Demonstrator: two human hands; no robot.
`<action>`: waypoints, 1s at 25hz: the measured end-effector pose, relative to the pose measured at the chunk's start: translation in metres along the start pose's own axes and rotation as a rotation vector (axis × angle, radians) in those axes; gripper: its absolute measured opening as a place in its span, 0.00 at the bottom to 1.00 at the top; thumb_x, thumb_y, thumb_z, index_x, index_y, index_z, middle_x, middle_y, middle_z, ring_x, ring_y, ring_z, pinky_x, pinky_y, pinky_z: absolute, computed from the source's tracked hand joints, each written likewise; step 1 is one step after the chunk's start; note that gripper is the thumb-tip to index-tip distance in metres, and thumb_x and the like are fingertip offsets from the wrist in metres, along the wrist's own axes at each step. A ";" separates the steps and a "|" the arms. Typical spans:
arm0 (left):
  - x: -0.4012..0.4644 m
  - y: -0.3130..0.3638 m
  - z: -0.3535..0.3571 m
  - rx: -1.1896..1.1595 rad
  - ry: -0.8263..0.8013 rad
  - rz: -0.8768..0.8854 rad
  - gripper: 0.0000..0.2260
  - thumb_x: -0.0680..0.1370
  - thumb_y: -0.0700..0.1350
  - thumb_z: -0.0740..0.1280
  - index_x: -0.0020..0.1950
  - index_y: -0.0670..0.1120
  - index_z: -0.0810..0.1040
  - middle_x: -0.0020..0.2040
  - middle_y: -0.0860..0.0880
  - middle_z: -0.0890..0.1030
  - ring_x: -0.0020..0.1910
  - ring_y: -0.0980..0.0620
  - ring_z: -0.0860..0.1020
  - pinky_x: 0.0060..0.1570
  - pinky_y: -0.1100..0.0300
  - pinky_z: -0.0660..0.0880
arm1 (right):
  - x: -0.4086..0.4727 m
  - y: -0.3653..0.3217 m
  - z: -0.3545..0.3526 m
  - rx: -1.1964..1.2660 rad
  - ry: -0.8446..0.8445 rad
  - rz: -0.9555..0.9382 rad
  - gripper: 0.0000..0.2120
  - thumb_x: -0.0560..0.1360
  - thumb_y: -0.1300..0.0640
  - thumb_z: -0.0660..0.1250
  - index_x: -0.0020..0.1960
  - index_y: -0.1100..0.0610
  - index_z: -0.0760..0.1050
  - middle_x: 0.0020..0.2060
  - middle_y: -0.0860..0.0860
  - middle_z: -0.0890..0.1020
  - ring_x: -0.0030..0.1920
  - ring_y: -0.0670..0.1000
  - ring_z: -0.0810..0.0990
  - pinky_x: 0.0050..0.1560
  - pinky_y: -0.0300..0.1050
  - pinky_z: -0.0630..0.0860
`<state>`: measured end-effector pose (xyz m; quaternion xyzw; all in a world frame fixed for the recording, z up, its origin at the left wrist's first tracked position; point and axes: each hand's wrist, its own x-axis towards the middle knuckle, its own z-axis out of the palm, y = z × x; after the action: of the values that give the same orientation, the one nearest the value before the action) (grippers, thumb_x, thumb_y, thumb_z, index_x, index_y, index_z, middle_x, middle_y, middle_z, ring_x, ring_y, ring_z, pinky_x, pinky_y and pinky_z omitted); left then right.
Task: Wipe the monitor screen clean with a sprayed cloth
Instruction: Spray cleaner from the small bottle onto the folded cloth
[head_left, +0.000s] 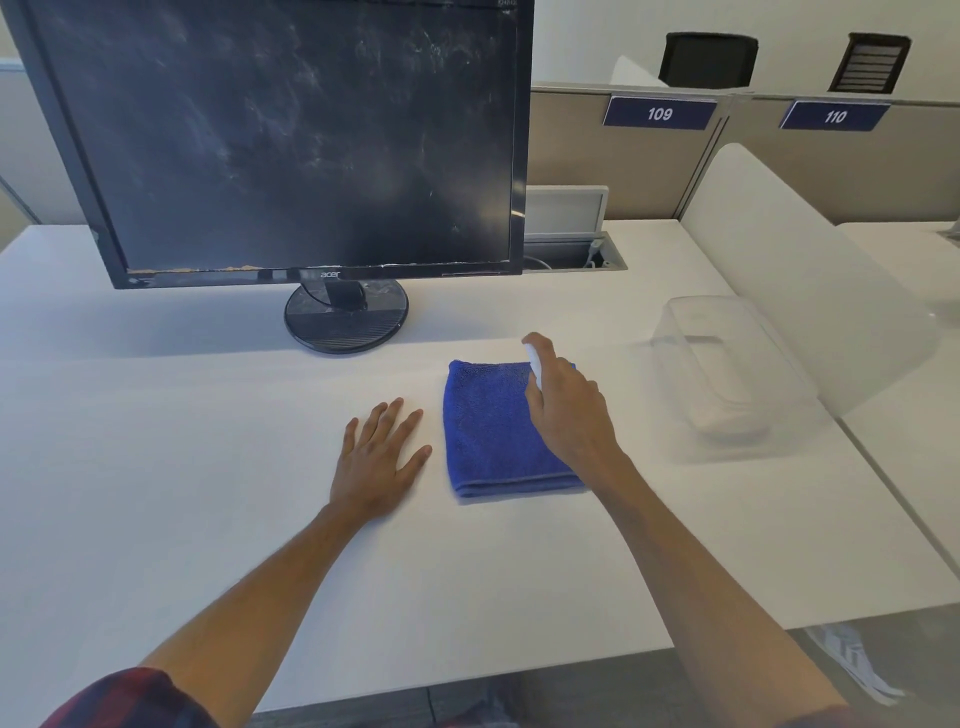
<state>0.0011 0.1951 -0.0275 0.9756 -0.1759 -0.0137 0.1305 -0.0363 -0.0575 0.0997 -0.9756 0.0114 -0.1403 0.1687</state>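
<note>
A black monitor (291, 140) with a smeared, dusty screen stands at the back left of the white desk (156, 493). A folded blue cloth (493, 431) lies flat on the desk in front of it. My right hand (569, 405) hovers over the cloth's right side and grips a small white spray bottle (535, 369), mostly hidden by the fingers, with a finger on its top. My left hand (376, 457) rests flat on the desk just left of the cloth, fingers straight and spread.
A clear plastic box (727, 384) sits on the desk right of the cloth, against a white divider (810, 291). A cable hatch (571, 249) lies open behind the monitor's right side. Partitions with signs 109 and 110 stand at the back.
</note>
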 end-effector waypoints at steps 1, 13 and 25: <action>0.000 0.000 0.000 -0.004 0.003 0.000 0.28 0.78 0.65 0.45 0.77 0.59 0.53 0.80 0.54 0.51 0.78 0.52 0.48 0.76 0.47 0.45 | 0.006 -0.001 -0.001 -0.007 0.000 -0.002 0.17 0.80 0.58 0.55 0.68 0.49 0.60 0.36 0.52 0.73 0.32 0.57 0.71 0.32 0.51 0.70; 0.000 0.001 -0.001 0.008 0.019 0.005 0.28 0.78 0.65 0.44 0.77 0.58 0.54 0.79 0.53 0.53 0.78 0.52 0.49 0.76 0.47 0.46 | 0.020 0.035 0.005 0.464 0.076 0.272 0.24 0.78 0.55 0.57 0.72 0.48 0.54 0.42 0.55 0.78 0.32 0.52 0.76 0.33 0.44 0.69; 0.011 0.001 -0.002 0.010 0.042 0.001 0.29 0.77 0.65 0.46 0.76 0.56 0.59 0.79 0.51 0.56 0.78 0.50 0.52 0.76 0.47 0.47 | 0.095 0.147 0.021 0.405 0.204 0.394 0.24 0.79 0.58 0.64 0.71 0.61 0.61 0.65 0.60 0.74 0.62 0.59 0.75 0.59 0.45 0.70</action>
<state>0.0115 0.1904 -0.0251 0.9762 -0.1738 0.0075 0.1293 0.0648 -0.1961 0.0578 -0.8819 0.1891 -0.2016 0.3820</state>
